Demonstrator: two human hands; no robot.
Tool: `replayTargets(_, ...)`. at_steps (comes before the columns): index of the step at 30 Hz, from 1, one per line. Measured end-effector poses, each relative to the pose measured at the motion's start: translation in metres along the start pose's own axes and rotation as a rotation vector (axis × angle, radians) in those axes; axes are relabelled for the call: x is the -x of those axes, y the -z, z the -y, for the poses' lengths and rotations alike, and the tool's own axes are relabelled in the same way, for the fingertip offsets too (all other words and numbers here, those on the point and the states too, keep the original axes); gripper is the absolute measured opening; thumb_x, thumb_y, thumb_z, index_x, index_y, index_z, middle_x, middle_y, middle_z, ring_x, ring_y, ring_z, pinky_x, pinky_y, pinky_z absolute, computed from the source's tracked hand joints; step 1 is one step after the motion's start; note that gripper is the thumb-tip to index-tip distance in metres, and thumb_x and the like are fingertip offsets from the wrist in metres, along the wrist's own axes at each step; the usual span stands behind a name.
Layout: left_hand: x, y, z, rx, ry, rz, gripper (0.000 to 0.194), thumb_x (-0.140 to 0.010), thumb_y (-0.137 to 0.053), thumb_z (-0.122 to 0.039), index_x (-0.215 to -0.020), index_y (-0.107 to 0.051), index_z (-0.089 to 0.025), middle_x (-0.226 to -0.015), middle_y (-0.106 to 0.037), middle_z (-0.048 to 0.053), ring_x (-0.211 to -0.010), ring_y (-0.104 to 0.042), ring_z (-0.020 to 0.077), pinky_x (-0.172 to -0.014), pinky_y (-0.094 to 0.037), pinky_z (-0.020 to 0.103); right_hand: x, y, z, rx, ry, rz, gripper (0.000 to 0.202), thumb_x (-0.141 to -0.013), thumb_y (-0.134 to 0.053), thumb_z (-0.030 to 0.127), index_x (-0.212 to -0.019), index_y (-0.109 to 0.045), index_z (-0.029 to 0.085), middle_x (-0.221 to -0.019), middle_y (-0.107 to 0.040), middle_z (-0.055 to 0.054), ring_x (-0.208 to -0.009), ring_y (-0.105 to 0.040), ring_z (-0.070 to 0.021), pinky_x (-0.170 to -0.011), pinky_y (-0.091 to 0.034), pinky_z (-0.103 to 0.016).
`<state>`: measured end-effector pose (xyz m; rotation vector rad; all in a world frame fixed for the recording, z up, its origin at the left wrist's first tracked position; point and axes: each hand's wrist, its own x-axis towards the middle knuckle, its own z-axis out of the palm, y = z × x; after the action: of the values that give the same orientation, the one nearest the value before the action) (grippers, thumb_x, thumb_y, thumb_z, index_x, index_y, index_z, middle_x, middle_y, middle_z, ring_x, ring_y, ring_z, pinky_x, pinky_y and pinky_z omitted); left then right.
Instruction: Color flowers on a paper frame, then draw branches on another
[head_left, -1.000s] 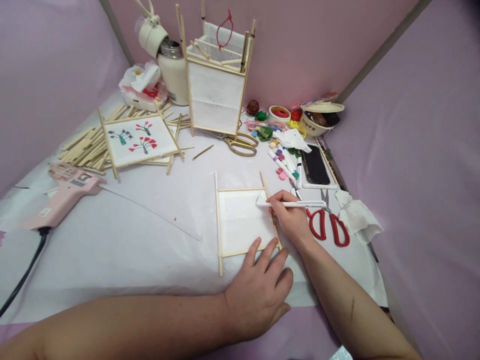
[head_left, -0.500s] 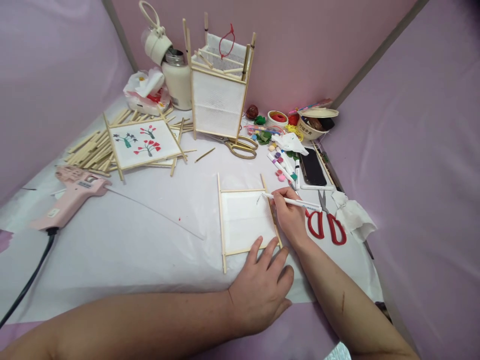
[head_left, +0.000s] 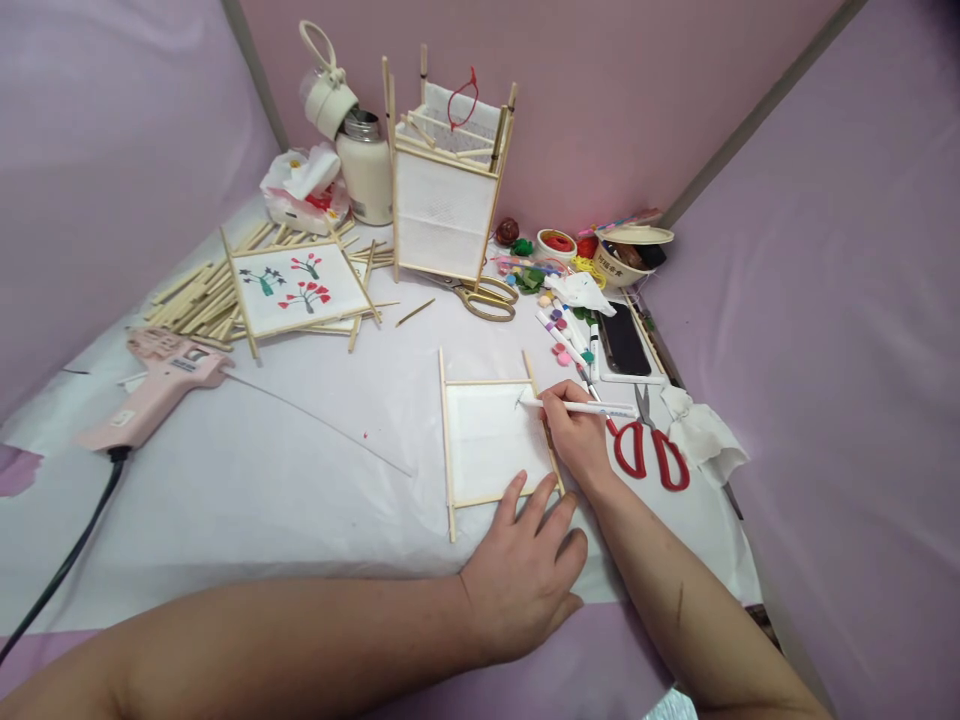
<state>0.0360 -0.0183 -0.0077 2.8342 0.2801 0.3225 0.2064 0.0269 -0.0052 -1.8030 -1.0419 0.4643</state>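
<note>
A white panel [head_left: 491, 445] framed in thin wooden sticks lies flat on the table in front of me. My right hand [head_left: 574, 430] pinches a white marker pen [head_left: 592, 407], its tip on the panel's upper right, where a small dark mark shows. My left hand [head_left: 525, 570] rests with fingers spread on the panel's lower edge, holding nothing. Just right of my right hand lie red-handled scissors [head_left: 630, 450]. Farther left, a second framed panel [head_left: 292, 285] painted with red and dark flowers in green vases lies on a pile of wooden sticks [head_left: 195, 300].
A stick-framed lantern [head_left: 446, 215] stands at the back beside a cream bottle [head_left: 365, 170]. Gold scissors [head_left: 491, 298] lie before it. A pink glue gun [head_left: 161, 385] with a black cord sits left. Markers, a phone [head_left: 625, 340], crumpled tissue [head_left: 705, 430] and a bowl [head_left: 622, 262] crowd the right.
The pen tip has shifted slightly along the panel, and the dark mark there looks a little different. My left hand stays in place. The whole view has tilted slightly.
</note>
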Motion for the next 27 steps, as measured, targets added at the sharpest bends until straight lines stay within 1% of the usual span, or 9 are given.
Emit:
replayTargets(6, 0.000, 0.000, 0.000, 0.006, -0.003, 0.012, 0.050, -0.093, -0.049, -0.053, -0.126, -0.051, -0.014, -0.148, -0.041, 0.016, -0.141, -0.027, 0.0416, -0.113, -0.016, 0.064, -0.001, -0.001, 0.001, 0.013, 0.012, -0.053, 0.015, -0.086, -0.053, 0.029, -0.073, -0.058, 0.022, -0.066, -0.058, 0.005, -0.065, -0.054, -0.0136, -0.066, -0.041, -0.027)
replayTargets(12, 0.000, 0.000, 0.001, -0.001, -0.001, 0.011, 0.051, -0.093, -0.049, -0.054, -0.126, -0.052, -0.015, -0.148, -0.041, 0.017, -0.141, -0.027, 0.0415, -0.113, -0.017, 0.064, 0.001, 0.000, 0.002, -0.057, 0.000, 0.026, 0.018, -0.085, -0.055, 0.027, -0.067, -0.056, 0.022, -0.060, -0.054, 0.005, -0.060, -0.051, -0.0128, -0.062, -0.041, -0.027)
replayTargets(17, 0.001, 0.000, 0.000, -0.035, -0.006, -0.006, 0.053, -0.092, -0.050, -0.054, -0.128, -0.051, -0.016, -0.150, -0.040, 0.016, -0.141, -0.030, 0.0415, -0.113, -0.018, 0.063, 0.001, 0.000, 0.007, -0.164, -0.018, -0.066, 0.011, -0.087, -0.054, 0.033, -0.082, -0.057, 0.024, -0.065, -0.057, 0.006, -0.060, -0.051, -0.0127, -0.060, -0.041, -0.027)
replayTargets(19, 0.001, 0.003, -0.001, -0.063, -0.019, -0.022, 0.055, -0.093, -0.049, -0.055, -0.131, -0.050, -0.016, -0.151, -0.040, 0.017, -0.141, -0.031, 0.0405, -0.113, -0.020, 0.061, -0.001, 0.001, 0.010, -0.158, -0.028, -0.088, 0.014, -0.087, -0.055, 0.035, -0.080, -0.057, 0.024, -0.066, -0.056, 0.006, -0.060, -0.050, -0.0128, -0.061, -0.041, -0.027)
replayTargets(22, -0.002, 0.011, 0.001, -0.127, -0.035, -0.042, 0.061, -0.094, -0.047, -0.053, -0.139, -0.045, -0.012, -0.150, -0.041, 0.018, -0.140, -0.033, 0.0362, -0.114, -0.023, 0.054, -0.003, 0.002, 0.013, -0.107, -0.052, -0.097, 0.016, -0.084, -0.057, 0.034, -0.074, -0.058, 0.022, -0.066, -0.057, 0.004, -0.062, -0.051, -0.0136, -0.063, -0.041, -0.028)
replayTargets(25, -0.006, 0.019, 0.011, -0.203, 0.046, -0.014, 0.069, -0.092, -0.050, -0.056, -0.141, -0.045, -0.008, -0.148, -0.045, 0.019, -0.139, -0.036, 0.0341, -0.115, -0.025, 0.051, -0.001, 0.000, 0.012, -0.104, -0.052, -0.143, 0.014, -0.084, -0.053, 0.031, -0.075, -0.061, 0.022, -0.066, -0.059, 0.003, -0.065, -0.054, -0.0152, -0.066, -0.042, -0.029)
replayTargets(27, -0.007, 0.023, 0.021, -0.240, 0.127, 0.031, 0.076, -0.088, -0.054, -0.062, -0.140, -0.048, -0.007, -0.148, -0.045, 0.020, -0.139, -0.037, 0.0359, -0.115, -0.025, 0.052, 0.002, -0.002, 0.009, -0.101, -0.017, -0.161, 0.015, -0.085, -0.049, 0.029, -0.078, -0.061, 0.022, -0.066, -0.059, 0.003, -0.065, -0.055, -0.0158, -0.066, -0.044, -0.029)
